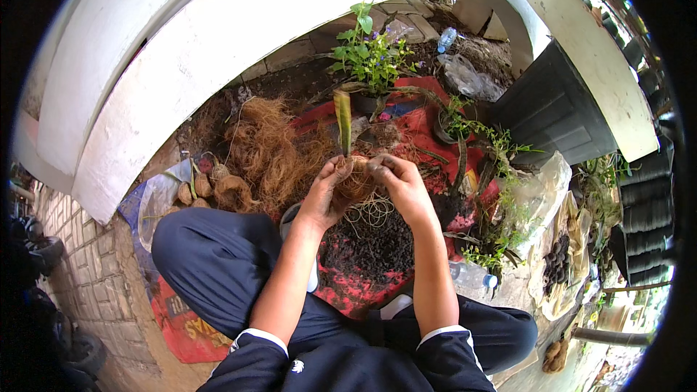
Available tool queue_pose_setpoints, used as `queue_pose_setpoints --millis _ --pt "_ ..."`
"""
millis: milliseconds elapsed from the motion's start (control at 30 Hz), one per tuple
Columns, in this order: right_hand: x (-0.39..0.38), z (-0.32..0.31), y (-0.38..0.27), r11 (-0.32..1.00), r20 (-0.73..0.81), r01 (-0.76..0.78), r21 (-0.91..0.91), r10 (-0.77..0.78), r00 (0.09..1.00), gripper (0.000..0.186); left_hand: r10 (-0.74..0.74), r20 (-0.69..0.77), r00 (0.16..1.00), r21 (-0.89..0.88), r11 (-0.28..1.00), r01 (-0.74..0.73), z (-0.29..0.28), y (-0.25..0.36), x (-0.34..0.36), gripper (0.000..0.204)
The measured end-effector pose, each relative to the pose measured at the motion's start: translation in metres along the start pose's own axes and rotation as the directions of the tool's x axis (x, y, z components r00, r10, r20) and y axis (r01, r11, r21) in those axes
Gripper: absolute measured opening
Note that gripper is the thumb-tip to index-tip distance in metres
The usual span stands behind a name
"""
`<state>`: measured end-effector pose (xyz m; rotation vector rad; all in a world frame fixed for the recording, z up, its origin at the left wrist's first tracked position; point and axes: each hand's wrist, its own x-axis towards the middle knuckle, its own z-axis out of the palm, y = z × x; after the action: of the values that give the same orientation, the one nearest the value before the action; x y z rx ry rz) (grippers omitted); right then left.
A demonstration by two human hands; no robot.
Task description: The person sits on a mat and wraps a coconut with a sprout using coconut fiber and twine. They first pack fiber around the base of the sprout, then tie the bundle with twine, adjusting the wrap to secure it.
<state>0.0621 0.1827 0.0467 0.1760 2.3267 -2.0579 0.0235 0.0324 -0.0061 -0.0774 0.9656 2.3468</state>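
A ball of brown coconut fibre (357,187) sits between my two hands, over the middle of a red sheet. From its top a single stiff yellow-green leaf (343,122) stands upright. My left hand (327,192) is closed round the ball's left side, at the leaf's base. On the other side my right hand (396,180) pinches the ball's upper right, fingers bent; whether it also grips a strand is too small to tell. Just below the ball, loose loops of pale string (369,212) lie over dark crumbly soil (374,250). Soil darkens the fingers of both hands.
Loose coconut fibre (263,147) is heaped at the left, beside several small sprouting bulbs or husks (203,187). A flowering potted plant (372,58) stands ahead. To the right are trailing plants, a plastic bottle (473,276) and a black bin (555,112). A white curved wall (218,51) arches over.
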Motion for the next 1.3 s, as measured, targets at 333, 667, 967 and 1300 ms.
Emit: queue_pose_setpoints --millis 333,667,967,1300 --pt "-0.007 0.001 -0.008 0.954 0.361 0.032 -0.297 0.081 0.929 0.024 0.005 -0.084 0.996 -0.287 0.957 -0.029 -0.019 -0.001 0.009 0.044" --pt "0.011 -0.008 0.036 0.976 0.515 -0.144 -0.166 0.210 0.831 0.024 0.068 -0.064 0.996 -0.300 0.950 -0.084 -0.017 -0.003 0.013 0.060" --pt "0.020 -0.023 0.090 0.659 0.351 -0.535 0.529 0.404 0.845 0.018 -0.044 0.090 0.995 -0.217 0.974 0.063 -0.024 0.002 0.008 0.049" --pt "0.009 -0.022 0.018 0.991 0.024 -0.035 0.132 0.032 0.999 0.020 -0.156 -0.016 0.988 0.265 0.952 0.154 -0.007 -0.007 0.003 0.055"
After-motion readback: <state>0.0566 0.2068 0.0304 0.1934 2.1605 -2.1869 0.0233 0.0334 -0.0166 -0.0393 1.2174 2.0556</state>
